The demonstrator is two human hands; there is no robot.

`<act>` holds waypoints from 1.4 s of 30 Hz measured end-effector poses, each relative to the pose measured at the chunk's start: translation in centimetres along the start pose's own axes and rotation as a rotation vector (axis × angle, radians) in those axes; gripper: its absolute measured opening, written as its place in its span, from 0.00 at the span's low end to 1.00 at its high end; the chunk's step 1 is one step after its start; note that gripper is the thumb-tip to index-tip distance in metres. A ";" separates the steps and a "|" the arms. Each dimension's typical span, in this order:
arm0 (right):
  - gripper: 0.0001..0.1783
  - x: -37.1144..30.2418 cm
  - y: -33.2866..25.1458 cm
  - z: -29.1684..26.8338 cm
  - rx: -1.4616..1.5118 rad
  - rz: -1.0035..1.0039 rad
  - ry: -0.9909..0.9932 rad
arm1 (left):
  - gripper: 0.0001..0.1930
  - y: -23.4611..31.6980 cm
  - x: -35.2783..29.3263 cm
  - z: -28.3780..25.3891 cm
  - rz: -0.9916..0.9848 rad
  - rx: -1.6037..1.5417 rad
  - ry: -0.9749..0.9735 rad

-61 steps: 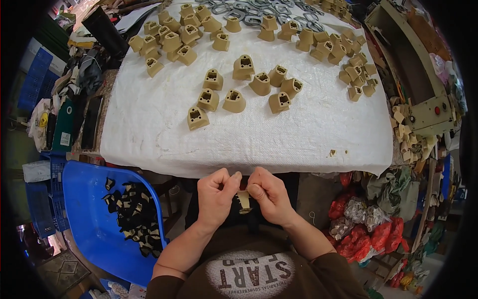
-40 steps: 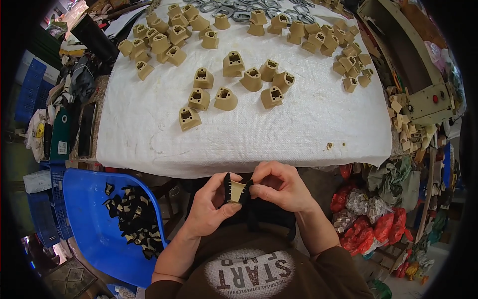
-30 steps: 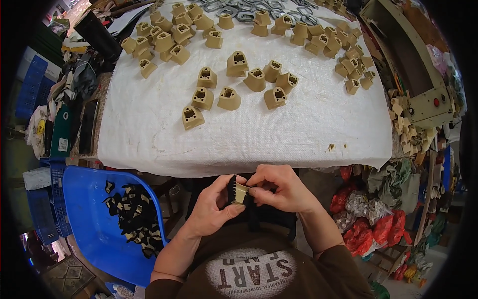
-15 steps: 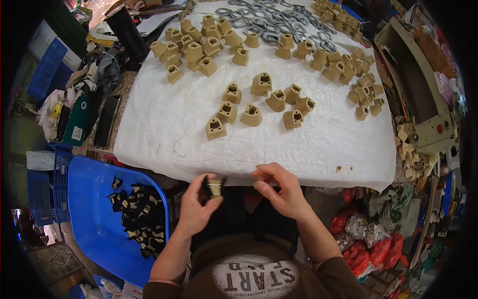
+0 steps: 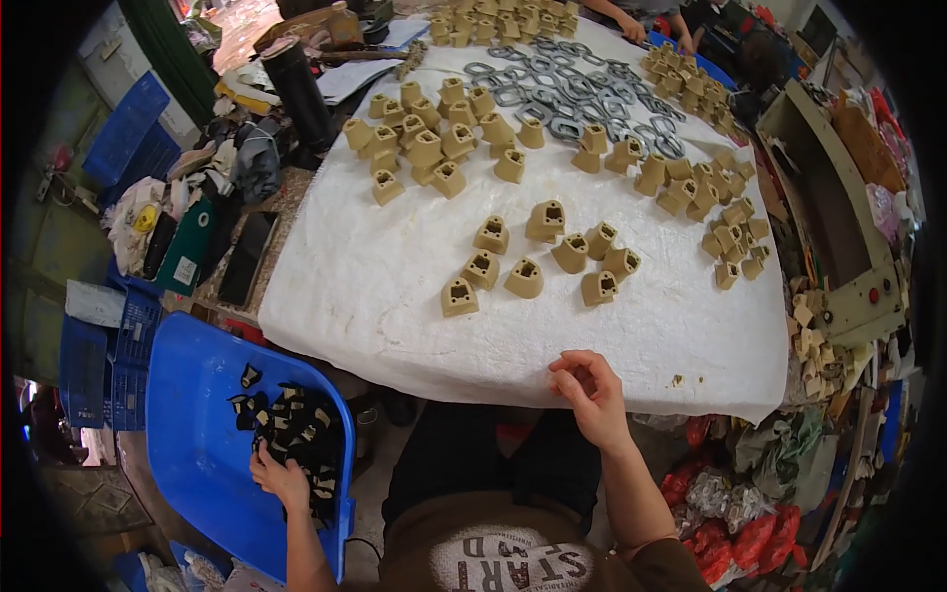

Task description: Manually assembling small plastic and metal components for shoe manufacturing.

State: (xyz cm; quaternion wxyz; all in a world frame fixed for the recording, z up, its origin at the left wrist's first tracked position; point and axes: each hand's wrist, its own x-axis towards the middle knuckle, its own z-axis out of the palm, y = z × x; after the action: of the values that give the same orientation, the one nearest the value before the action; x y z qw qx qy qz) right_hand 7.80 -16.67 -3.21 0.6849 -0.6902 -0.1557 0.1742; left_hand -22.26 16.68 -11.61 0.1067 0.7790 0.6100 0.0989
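Observation:
My left hand (image 5: pixel 282 481) reaches into the blue plastic basin (image 5: pixel 182 395). Its fingers are loosely apart over a heap of small black-and-gold pieces (image 5: pixel 296 412), and I see nothing firmly held. At the near edge of the white-covered table, my right hand (image 5: pixel 595 400) hovers with fingers loosely bent and no object visible in it. Beyond it stands a loose group of tan hollow tapered blocks (image 5: pixel 524 278), their holed ends showing.
More tan blocks (image 5: pixel 424 148) cluster farther back. Grey metal rings (image 5: pixel 566 126) lie at the far middle. A phone (image 5: pixel 248 259) rests left of the white sheet (image 5: pixel 365 296). A metal machine housing (image 5: pixel 838 197) borders the right. Another person's arm (image 5: pixel 623 22) reaches in at the far edge.
My left hand has gone from in front of my body, where it held a black-and-gold piece, down left into the basin. My right hand has shifted slightly right. The view has tilted.

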 end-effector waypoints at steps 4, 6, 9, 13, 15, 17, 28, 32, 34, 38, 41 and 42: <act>0.12 -0.1 0.5 -0.2 0.020 -0.003 0.026 | 0.35 2.4 0.4 -1.1 -0.057 -0.035 0.160; 0.12 0.0 0.3 -0.2 0.011 -0.018 0.013 | 0.32 5.0 1.7 -2.4 0.135 -0.163 0.225; 0.12 0.0 -0.1 0.1 0.004 -0.015 -0.003 | 0.27 9.6 4.9 -4.3 0.386 -0.357 0.265; 0.10 0.8 0.0 0.3 -0.473 -0.304 0.104 | 0.21 16.1 11.3 -6.1 0.610 -0.491 0.265; 0.11 1.5 0.7 0.1 -0.817 -0.593 0.159 | 0.21 19.3 15.1 -6.8 0.597 -0.566 0.224; 0.15 1.8 1.8 -0.1 -0.888 -0.592 0.220 | 0.22 22.3 19.7 -5.8 0.465 -0.736 0.131; 0.16 2.1 1.5 1.1 -1.086 -0.562 0.247 | 0.43 31.9 34.6 -3.2 0.007 -0.892 -0.115; 0.13 2.3 1.6 1.4 -1.101 -0.566 0.289 | 0.45 32.6 34.1 -2.5 0.040 -0.856 -0.275; 0.13 2.4 1.7 1.4 -1.108 -0.556 0.285 | 0.47 32.7 33.1 -2.5 0.082 -0.849 -0.307; 0.12 2.4 1.7 1.4 -1.133 -0.569 0.280 | 0.48 34.0 32.3 -1.7 0.074 -0.449 -0.103; 0.12 2.4 1.7 1.3 -1.144 -0.568 0.281 | 0.46 34.3 30.6 -2.6 0.065 -0.348 -0.073; 0.12 2.5 1.7 1.3 -1.141 -0.568 0.278 | 0.46 34.3 30.5 -2.5 0.067 -0.350 -0.070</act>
State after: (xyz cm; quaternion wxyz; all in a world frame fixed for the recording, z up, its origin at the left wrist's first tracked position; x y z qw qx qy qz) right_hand 9.35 -14.40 -5.01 0.2439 -0.8935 -0.3102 -0.2146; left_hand 16.08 38.44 1.34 0.2583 0.7714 0.5531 0.1797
